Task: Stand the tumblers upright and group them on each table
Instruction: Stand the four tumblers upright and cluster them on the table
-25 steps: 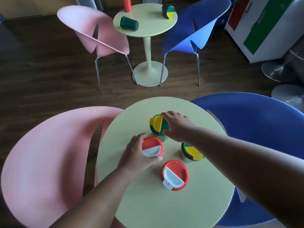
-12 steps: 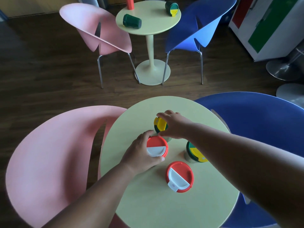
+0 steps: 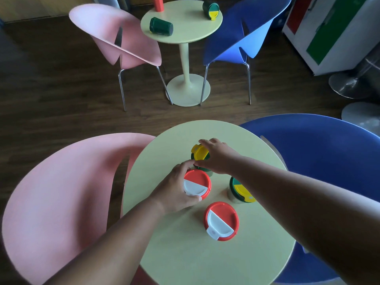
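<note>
A near pink chair (image 3: 61,192) stands left of the fingers and a near blue chair (image 3: 329,153) to their right. Beyond the fingers, a far pink chair (image 3: 123,38) and a far blue chair (image 3: 242,38) stand on the dark wood floor (image 3: 61,95). A white cabinet (image 3: 333,31) with red and green panels stands far right.

No text, label or number can be read — lids and furniture plain.

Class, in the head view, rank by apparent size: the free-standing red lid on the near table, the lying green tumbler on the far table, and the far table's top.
1. Far table's top
2. Free-standing red lid
3. Lying green tumbler
Nearness enlarges the lid.
</note>
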